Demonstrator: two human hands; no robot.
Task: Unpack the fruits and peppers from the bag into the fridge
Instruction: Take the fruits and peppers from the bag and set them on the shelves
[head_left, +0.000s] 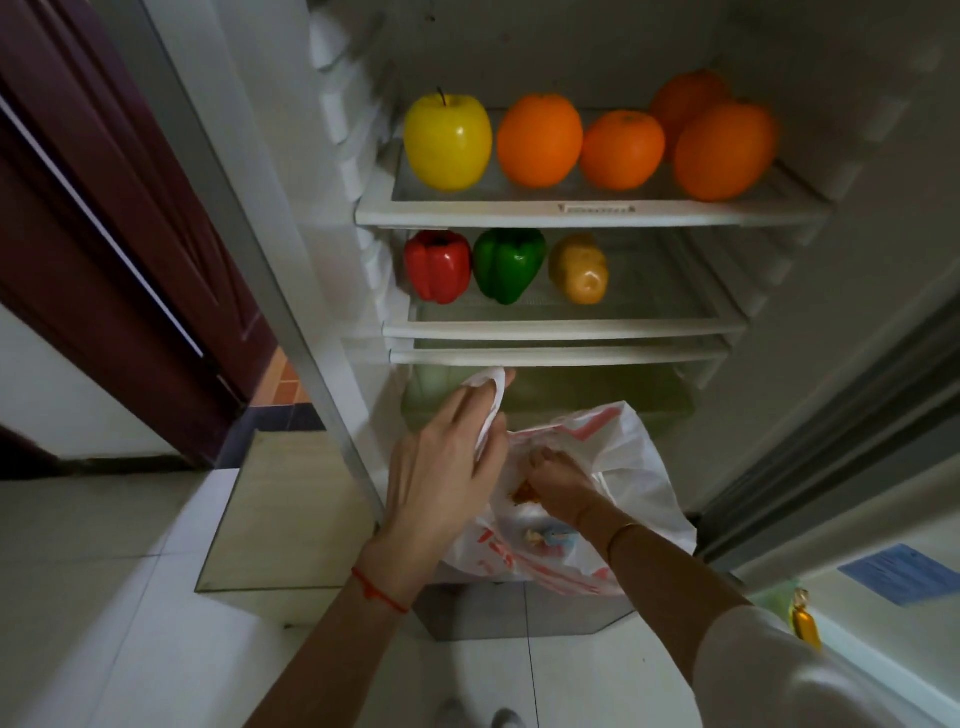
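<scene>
- White plastic bag (623, 457) with red print hangs low in front of the open fridge (571, 213), and both hands are at it.
- The left hand (447, 467) is closed on a bunched handle of the bag and lifts that side up.
- The right hand (558, 486) is pushed down inside the bag, just to the right of the left hand. Its fingers curl down into the bag, but I cannot tell if they hold anything.
- Small bits of orange, pink and blue show through the bag below the right hand, too blurry to name.
- Above both hands, on the nearer shelf (566, 328), sit a red pepper (437, 266), a green pepper (508, 265) and a potato (579, 267) in a row, close side by side.
- Higher still, on the top shelf (587, 214), stand a yellow apple (448, 141) and four oranges (539, 140). The apple is farthest left, up above the left hand.
- A red string (378, 590) goes round the left wrist, and a thin bracelet (618, 535) goes round the right wrist.
- The fridge door (883, 519) stands open to the right of the right arm.
</scene>
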